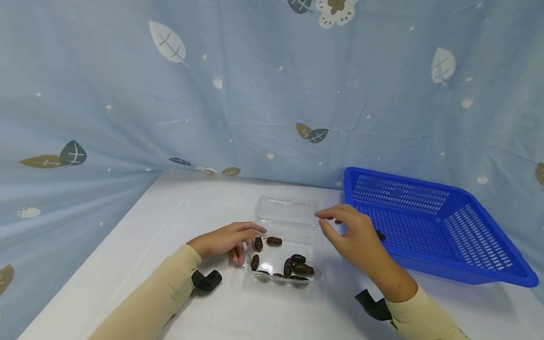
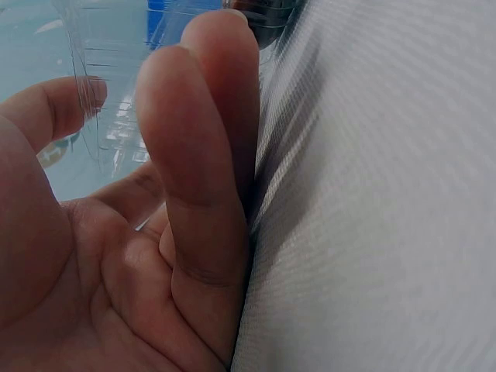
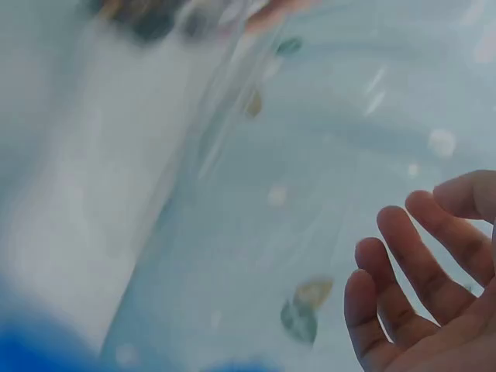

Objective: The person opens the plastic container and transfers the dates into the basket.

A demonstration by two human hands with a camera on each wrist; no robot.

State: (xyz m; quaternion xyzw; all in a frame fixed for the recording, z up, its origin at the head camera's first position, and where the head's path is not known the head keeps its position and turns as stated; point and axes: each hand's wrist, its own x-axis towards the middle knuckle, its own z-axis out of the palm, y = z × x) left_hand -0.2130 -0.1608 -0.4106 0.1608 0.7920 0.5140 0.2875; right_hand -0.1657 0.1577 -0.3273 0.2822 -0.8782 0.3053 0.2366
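Observation:
A clear plastic clamshell box (image 1: 282, 250) stands on the table with its lid (image 1: 286, 210) folded back, away from the person. Several dark brown dates (image 1: 303, 269) lie inside, mostly toward the front and the left side. My left hand (image 1: 231, 238) holds the box at its left wall, thumb and index finger over the rim, the other fingers low outside. In the left wrist view, plastic (image 2: 116, 101) shows beside the thumb. To the right of the lid hovers my right hand (image 1: 352, 233), its fingers loosely bent and apart. The right wrist view shows these fingers (image 3: 418, 271) holding nothing.
A blue plastic basket (image 1: 459, 271) with slotted walls sits on the right, with a dark date (image 1: 380, 235) in it near the right hand. White cloth (image 1: 204, 189) covers the table. Blue leaf-patterned fabric (image 1: 255, 94) hangs along the back.

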